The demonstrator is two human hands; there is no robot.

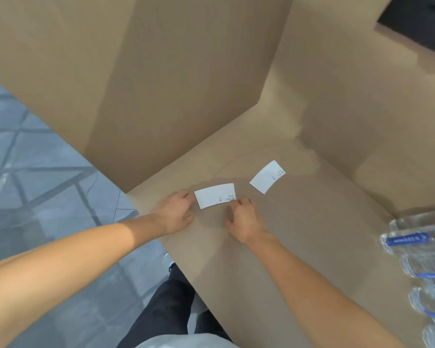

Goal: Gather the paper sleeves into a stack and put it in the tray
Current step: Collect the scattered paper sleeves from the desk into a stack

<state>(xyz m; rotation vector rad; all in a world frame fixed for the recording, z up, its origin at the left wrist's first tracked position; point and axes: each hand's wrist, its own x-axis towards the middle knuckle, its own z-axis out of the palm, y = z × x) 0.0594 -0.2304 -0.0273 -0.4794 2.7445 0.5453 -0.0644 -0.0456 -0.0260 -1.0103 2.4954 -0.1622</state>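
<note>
Both hands meet at one paper sleeve (215, 196) in the middle of the frame: the left hand (174, 212) pinches its left end, the right hand (244, 220) touches its lower right corner with curled fingertips. Beneath them spreads the brown cardboard worktop (299, 247), with tall cardboard walls (161, 71) behind. Wrapped water bottles (422, 267) crowd the right edge. A second sleeve (267, 177) lies flat, up and right of the first, apart from it.

Bare forearms, dark trousers (166, 312), pale top (186, 342), light shoe (168, 259)
</note>
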